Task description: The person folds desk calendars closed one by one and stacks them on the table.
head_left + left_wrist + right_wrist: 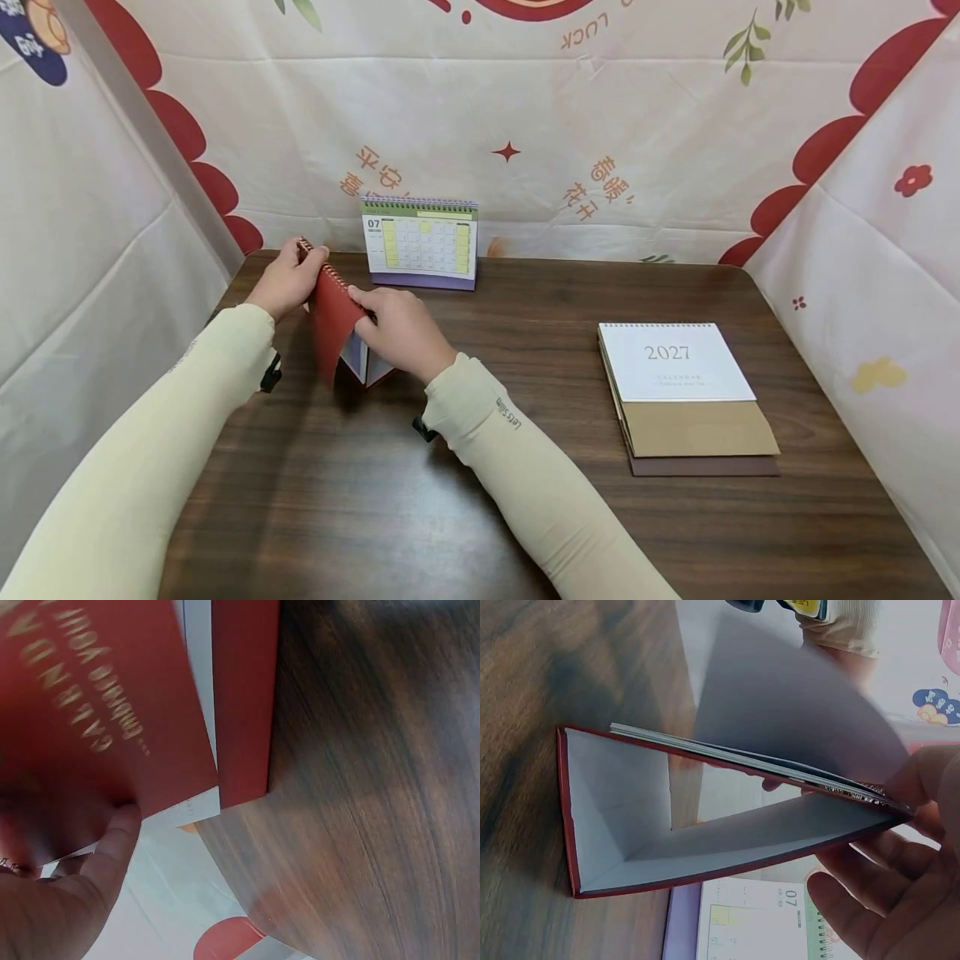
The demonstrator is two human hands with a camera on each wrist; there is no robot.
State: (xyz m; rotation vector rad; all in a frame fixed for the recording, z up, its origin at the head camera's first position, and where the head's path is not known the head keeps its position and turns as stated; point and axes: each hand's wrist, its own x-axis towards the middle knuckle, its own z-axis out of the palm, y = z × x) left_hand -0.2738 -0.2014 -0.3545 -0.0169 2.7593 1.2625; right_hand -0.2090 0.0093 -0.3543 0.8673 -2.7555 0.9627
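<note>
A red desk calendar (pixel 335 321) stands tent-like at the left of the table, its spiral binding on top. At the binding's far end my left hand (pixel 287 279) grips it, the thumb (pixel 116 836) lying against the gold-lettered red cover (pixel 97 712). My right hand (pixel 405 329) holds the near end, thumb on one side of the top edge and fingers on the other. The right wrist view shows the hollow triangular stand (pixel 611 802) from its end, with a stack of pages (pixel 705 752) along one side. One sheet (pixel 787 705) curves away from that stack.
Behind the red calendar, a purple-based calendar (pixel 423 242) showing 07 stands near the back edge. A white and brown 2027 calendar (pixel 675 358) sits at the right of the wooden table (pixel 525 500). Printed cloth (pixel 480 108) hangs at the back and both sides.
</note>
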